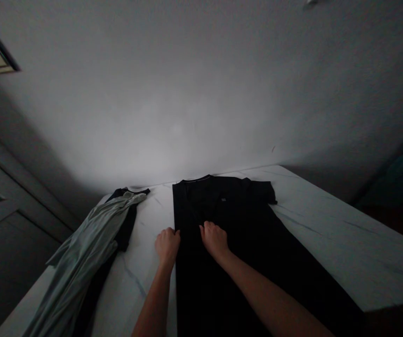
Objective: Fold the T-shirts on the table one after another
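A black T-shirt lies spread on the white marbled table in front of me, its collar toward the wall. The right sleeve sticks out, while the left side forms a straight edge with a layer folded inward. My left hand is closed on that left edge, at about chest height of the shirt. Farther in on the front, my right hand is closed with its fingertips on the folded layer. Dark cloth makes the exact pinch hard to see. A small light mark shows on the shirt's chest.
On the table's left side lie a grey-green garment and a black garment partly under it. The table meets a pale wall at the back. A panelled door stands at the left. The room is dim.
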A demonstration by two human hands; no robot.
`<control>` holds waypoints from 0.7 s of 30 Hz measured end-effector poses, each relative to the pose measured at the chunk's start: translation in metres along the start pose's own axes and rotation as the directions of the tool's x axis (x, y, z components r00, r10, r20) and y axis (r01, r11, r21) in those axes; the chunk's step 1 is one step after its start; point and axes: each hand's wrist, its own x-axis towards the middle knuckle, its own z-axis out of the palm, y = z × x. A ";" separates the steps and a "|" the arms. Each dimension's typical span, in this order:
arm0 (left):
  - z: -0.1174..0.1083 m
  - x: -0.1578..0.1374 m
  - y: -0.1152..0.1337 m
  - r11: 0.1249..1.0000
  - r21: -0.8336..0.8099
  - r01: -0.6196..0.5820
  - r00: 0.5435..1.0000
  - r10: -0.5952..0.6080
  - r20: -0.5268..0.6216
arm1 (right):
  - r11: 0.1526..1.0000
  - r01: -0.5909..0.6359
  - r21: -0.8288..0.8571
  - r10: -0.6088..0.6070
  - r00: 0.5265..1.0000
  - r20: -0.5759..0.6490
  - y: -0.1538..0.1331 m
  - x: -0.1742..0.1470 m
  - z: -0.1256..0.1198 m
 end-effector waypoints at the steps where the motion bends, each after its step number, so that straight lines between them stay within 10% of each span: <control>1: 0.002 -0.001 -0.001 1.000 0.003 0.002 1.000 -0.002 -0.009 | 1.000 0.005 0.004 -0.005 1.000 0.002 0.001 0.000 0.001; 8: 0.006 -0.011 0.004 0.994 0.108 -0.005 0.990 0.021 -0.140 | 1.000 -0.005 0.027 0.004 0.999 0.039 0.001 0.000 -0.004; 13: 0.024 -0.017 0.016 0.948 0.188 -0.257 0.868 0.312 -0.387 | 0.991 0.133 0.020 -0.131 0.988 -0.076 -0.001 -0.001 -0.009; 17: 0.047 -0.017 0.010 0.825 0.185 -0.533 0.779 0.565 -0.271 | 0.895 0.441 0.072 -0.435 0.896 -0.087 0.004 0.000 0.001; 21: 0.056 -0.028 -0.010 0.787 0.199 -0.584 0.773 0.614 -0.161 | 0.877 0.469 0.104 -0.476 0.878 0.047 0.011 -0.001 0.010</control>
